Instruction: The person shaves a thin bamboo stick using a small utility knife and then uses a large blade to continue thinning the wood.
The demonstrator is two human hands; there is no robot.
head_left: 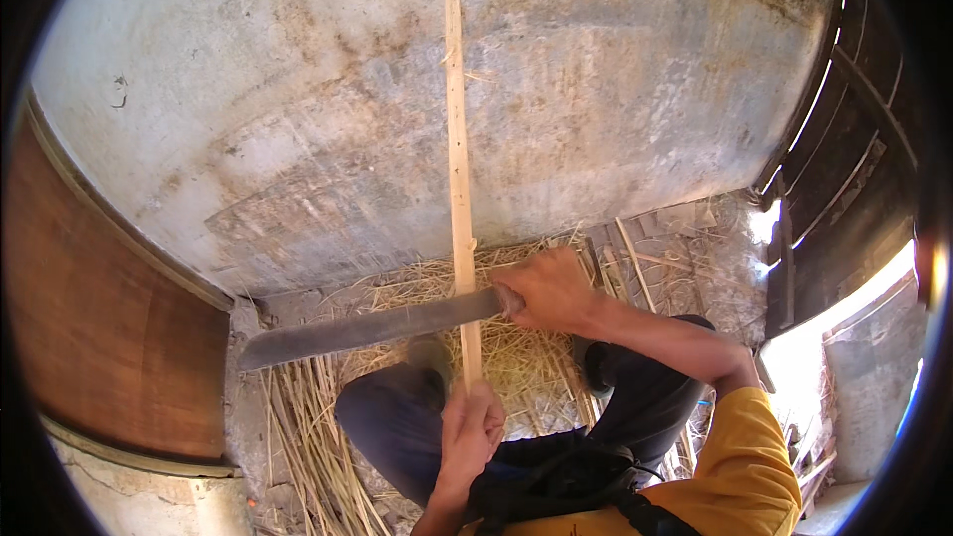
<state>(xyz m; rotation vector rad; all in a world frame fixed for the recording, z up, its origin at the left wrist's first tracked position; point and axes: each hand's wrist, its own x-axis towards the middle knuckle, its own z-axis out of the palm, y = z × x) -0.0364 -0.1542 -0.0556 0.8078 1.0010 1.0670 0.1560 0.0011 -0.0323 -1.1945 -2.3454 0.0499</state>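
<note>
My right hand (556, 290) is closed around the handle of a machete (367, 330), whose long dark blade points left and slightly down. The blade lies across a long pale wooden strip (458, 139), covering a short stretch of it. Between the fingers of my left hand (471, 427) the strip's near end is gripped, close to my lap. From there the strip runs away from me, its far end at the wall. Small frayed slivers stick out from its edges. Whether the blade bites into the strip, I cannot tell.
Straw-like shavings (397, 283) cover the floor between and beyond my knees. Thin split sticks (313, 447) lie in a bundle at the left. A stained concrete wall (328, 109) rises ahead, a brown wooden panel (109, 308) stands left, and dark boards (844, 169) are at the right.
</note>
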